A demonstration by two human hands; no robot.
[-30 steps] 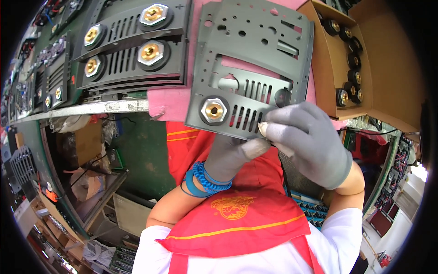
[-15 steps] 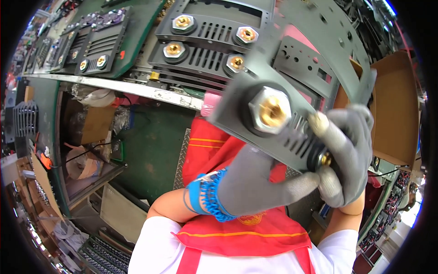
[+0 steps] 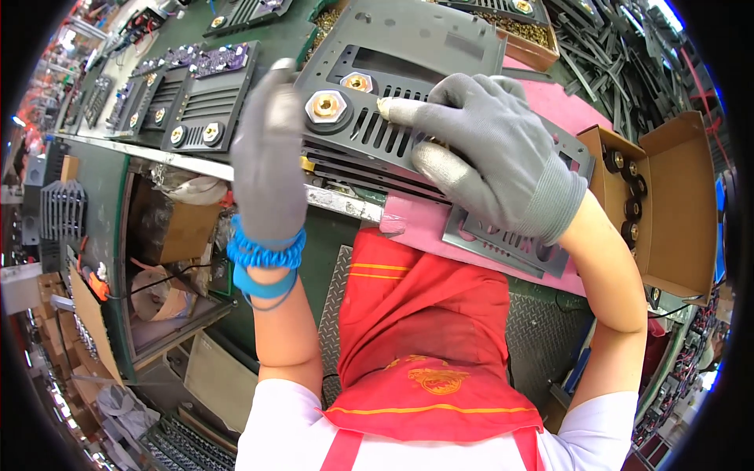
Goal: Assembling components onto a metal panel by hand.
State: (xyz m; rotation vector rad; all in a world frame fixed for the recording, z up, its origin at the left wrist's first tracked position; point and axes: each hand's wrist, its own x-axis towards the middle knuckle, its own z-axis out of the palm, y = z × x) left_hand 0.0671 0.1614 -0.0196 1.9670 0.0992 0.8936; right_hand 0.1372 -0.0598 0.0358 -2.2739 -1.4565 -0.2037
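A dark grey metal panel (image 3: 326,136) with slots and brass-centred hex nuts (image 3: 326,107) lies on a stack of similar panels at the bench edge. My right hand (image 3: 499,149), in a grey glove, grips its right part with thumb and forefinger on the slotted face. The fingers cover the right-hand fitting. My left hand (image 3: 271,169), also gloved, is raised beside the panel's left end. Its fingers are stretched out and slightly blurred, with nothing in them. A blue coiled band (image 3: 265,247) circles the left wrist.
Slotted plates with purple circuit boards (image 3: 220,61) lie on the green mat at left. On the right, an open cardboard box (image 3: 677,204) holds black round parts. Pink foam (image 3: 408,216) lines the bench edge. Dark metal strips (image 3: 620,63) are heaped at far right.
The panel has gone from close in front of me, between both hands, onto the stack. My left hand has let go and moved left; my right hand has moved forward and left with the panel.
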